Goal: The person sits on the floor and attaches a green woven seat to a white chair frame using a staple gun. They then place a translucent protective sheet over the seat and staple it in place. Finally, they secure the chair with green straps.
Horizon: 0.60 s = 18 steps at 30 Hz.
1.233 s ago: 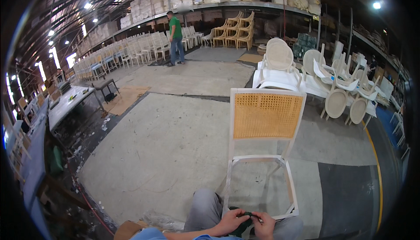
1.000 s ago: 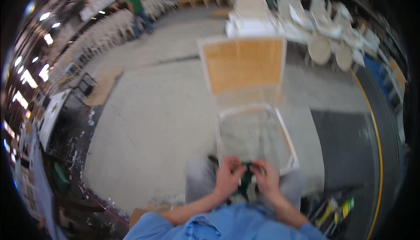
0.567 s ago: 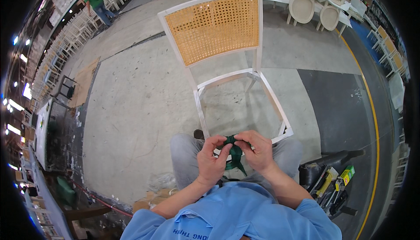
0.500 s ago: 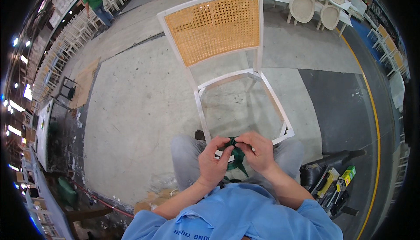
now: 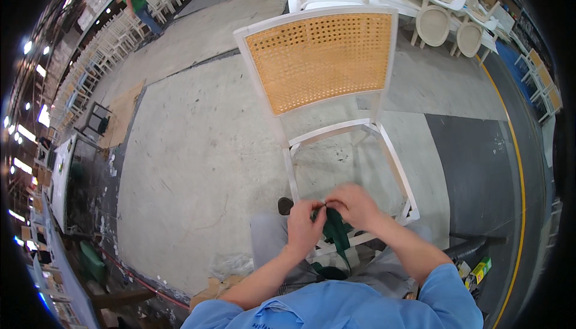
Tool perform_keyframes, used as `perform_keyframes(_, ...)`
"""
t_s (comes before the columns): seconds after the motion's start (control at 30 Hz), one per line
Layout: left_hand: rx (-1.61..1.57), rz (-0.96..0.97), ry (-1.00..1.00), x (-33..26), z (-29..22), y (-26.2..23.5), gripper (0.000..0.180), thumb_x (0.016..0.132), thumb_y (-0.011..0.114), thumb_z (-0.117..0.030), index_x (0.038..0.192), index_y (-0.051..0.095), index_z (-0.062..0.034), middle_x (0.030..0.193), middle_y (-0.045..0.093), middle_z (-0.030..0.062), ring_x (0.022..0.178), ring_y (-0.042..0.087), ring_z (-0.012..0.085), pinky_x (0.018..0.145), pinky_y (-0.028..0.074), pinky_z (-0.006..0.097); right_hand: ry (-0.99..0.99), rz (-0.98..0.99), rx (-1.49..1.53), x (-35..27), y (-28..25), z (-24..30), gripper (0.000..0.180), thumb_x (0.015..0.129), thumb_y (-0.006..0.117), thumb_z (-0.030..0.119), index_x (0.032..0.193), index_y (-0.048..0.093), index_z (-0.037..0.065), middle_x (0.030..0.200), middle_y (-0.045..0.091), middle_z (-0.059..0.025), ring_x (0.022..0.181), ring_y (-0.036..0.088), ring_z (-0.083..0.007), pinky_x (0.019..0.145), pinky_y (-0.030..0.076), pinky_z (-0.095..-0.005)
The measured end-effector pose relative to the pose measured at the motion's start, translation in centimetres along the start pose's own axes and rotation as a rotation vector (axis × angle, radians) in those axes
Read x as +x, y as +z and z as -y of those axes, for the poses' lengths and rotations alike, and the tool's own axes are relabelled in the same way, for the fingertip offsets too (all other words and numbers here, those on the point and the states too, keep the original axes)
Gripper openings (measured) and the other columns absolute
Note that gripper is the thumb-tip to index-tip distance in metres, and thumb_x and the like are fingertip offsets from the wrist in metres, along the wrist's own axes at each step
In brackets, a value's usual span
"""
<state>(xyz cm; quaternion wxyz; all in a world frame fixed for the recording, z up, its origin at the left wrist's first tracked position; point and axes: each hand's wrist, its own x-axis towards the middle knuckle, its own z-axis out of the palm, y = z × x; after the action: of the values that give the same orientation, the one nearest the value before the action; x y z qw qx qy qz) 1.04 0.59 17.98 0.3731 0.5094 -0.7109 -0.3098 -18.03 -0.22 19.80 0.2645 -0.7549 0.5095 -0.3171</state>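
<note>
A dark green fabric strip (image 5: pixel 338 233) hangs in folds from my fingertips, just above my lap. Its upper part is pinched by my left hand (image 5: pixel 305 227), fingers curled around it. My right hand (image 5: pixel 354 209) closes on the strip right beside, the two hands' fingertips almost touching. Another dark green loop (image 5: pixel 330 272) lies lower, between my thighs. Directly in front stands a pale wooden chair frame (image 5: pixel 393 164) with a woven cane back (image 5: pixel 321 59) and an open seat. My knees are at its front rail, which my hands and the strip partly cover.
Hand tools and a yellow-green box (image 5: pixel 478 272) lie on a dark support at my right. A green object (image 5: pixel 91 261) sits at lower left. White chairs (image 5: pixel 432 26) are piled on a far table. A person in green (image 5: pixel 138 8) stands by rows of chairs.
My hands have turned and drawn their fingertips closer together on the strip, which hangs lower. The view has shifted, so the chair appears lower and further right.
</note>
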Motion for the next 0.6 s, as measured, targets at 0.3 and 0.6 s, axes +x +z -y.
perform_keyframes(0.3, -0.128, -0.127, -0.637, 12.6, 17.0, 6.2, 0.08, 0.09, 0.077, -0.041, 0.145, 0.043, 0.005, 0.116, 0.066, 0.0247, 0.108, 0.065, 0.034, 0.097, 0.05, 0.039, 0.327, 0.112, -0.089, 18.9, 6.8, -15.3, 0.013, 0.082, 0.074, 0.017, 0.088, 0.075, 0.006, 0.089, 0.074, -0.014, 0.089, 0.07, -0.0321, 0.079, 0.055, -0.042)
perform_keyframes(0.6, -0.364, -0.089, -0.725, 14.5, 22.2, 8.9, 0.068, 0.094, 0.07, -0.053, 0.14, 0.048, -0.0075, 0.082, 0.057, 0.0041, 0.066, 0.056, 0.0143, 0.058, 0.047, 0.031, 0.363, 0.1, -0.16, 24.1, 11.4, -19.2, 0.011, 0.077, 0.077, 0.018, 0.083, 0.076, 0.009, 0.086, 0.073, -0.0133, 0.087, 0.07, -0.0309, 0.079, 0.056, -0.0415)
